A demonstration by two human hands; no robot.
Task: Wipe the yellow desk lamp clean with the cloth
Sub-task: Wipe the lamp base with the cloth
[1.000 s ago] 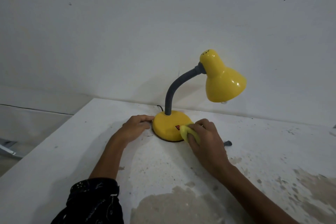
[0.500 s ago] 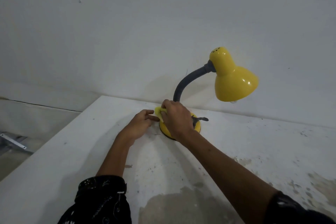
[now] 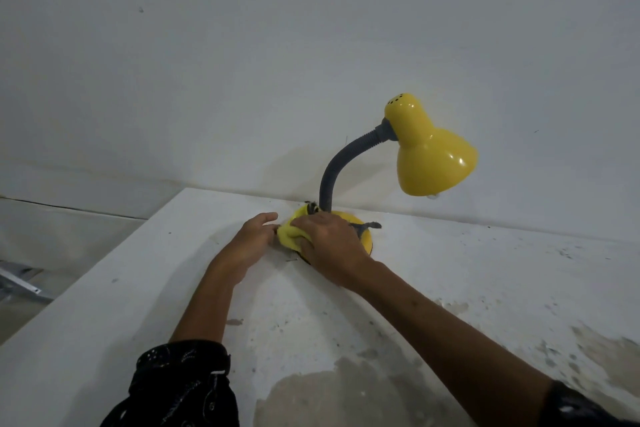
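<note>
The yellow desk lamp stands near the wall, its shade [image 3: 433, 152] held up to the right on a grey flexible neck [image 3: 341, 166]. Its round yellow base [image 3: 365, 236] is mostly covered by my right hand [image 3: 329, 246], which presses a yellow cloth [image 3: 289, 234] onto the base's left side. My left hand [image 3: 251, 243] lies on the table just left of the base, fingers apart, fingertips close to the cloth. Whether they touch the base is hidden.
The lamp sits on a white table [image 3: 485, 288] with worn, stained patches at the front. A grey cord end [image 3: 369, 225] pokes out right of the base. The table's left edge [image 3: 86, 288] drops to a lower floor. A white wall rises behind.
My right hand with the cloth went from the front of the base over its top to its left side. My left hand stayed beside the base.
</note>
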